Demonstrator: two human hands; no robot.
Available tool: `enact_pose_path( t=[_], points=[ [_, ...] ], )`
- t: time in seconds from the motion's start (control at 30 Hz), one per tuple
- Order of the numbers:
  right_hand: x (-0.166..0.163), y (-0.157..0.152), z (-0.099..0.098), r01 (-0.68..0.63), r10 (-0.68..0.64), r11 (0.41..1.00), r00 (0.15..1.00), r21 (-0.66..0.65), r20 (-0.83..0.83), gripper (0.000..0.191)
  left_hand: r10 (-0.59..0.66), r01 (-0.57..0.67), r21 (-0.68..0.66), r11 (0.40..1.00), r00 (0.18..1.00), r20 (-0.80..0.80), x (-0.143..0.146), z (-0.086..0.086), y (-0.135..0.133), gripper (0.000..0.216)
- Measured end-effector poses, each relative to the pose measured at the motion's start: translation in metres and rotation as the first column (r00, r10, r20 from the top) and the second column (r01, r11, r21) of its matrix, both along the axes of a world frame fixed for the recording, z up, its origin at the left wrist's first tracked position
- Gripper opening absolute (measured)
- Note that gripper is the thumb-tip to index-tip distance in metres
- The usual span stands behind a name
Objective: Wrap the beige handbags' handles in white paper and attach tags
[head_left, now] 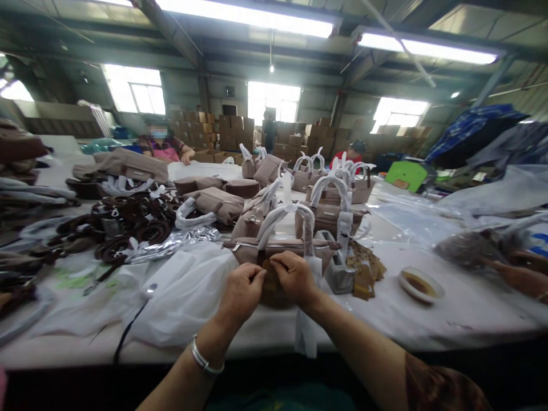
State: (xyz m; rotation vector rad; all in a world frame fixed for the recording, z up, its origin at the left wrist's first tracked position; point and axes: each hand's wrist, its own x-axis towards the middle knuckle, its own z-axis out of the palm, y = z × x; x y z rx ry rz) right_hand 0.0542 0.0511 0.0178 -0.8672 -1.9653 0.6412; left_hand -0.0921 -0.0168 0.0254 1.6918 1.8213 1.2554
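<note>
In front of me a taupe handbag [240,251] stands upright, its two handles [274,222] wrapped in white film. My left hand [240,290] is closed in a pinch at the left edge of a brown card tag [274,285] against the bag's front. My right hand [295,277] pinches the same tag near its top, thumb and finger together. The lower part of the tag is dim and blurred. A strip of white wrapping [305,337] hangs from the bag over the table edge, beside my right wrist.
Right of the bag are a grey holder [341,277], a pile of brown tags [366,271] and a round white dish-like ring [420,285]. Dark straps [132,220] and white film [184,294] lie left. More wrapped handbags [327,214] stand behind. Another person's hand [518,277] is far right.
</note>
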Motion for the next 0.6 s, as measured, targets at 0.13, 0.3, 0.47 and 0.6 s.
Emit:
enact_pose_path(
  t=[0.13,0.3,0.47,0.6],
  points=[
    [-0.004,0.001,0.013,-0.086,0.091,0.981,0.996,0.173,-0.018,0.017,0.066,-0.071,-0.096,0.993,0.996,-0.060,-0.002,-0.001,0.006,0.022],
    [-0.020,-0.003,0.012,-0.230,0.160,0.950,0.939,-0.209,-0.305,0.013,0.114,-0.109,0.039,0.993,0.976,-0.185,-0.003,0.001,0.003,0.021],
    [-0.025,0.004,-0.003,-0.288,-0.006,0.771,0.888,-0.568,-0.459,0.023,-0.015,0.078,0.348,0.934,0.983,-0.181,-0.007,0.008,-0.003,0.017],
    [-0.025,0.006,-0.011,-0.339,-0.102,0.675,0.837,-0.655,-0.538,0.033,-0.175,0.181,0.220,0.958,0.983,-0.046,-0.013,0.009,0.003,0.013]
  ],
)
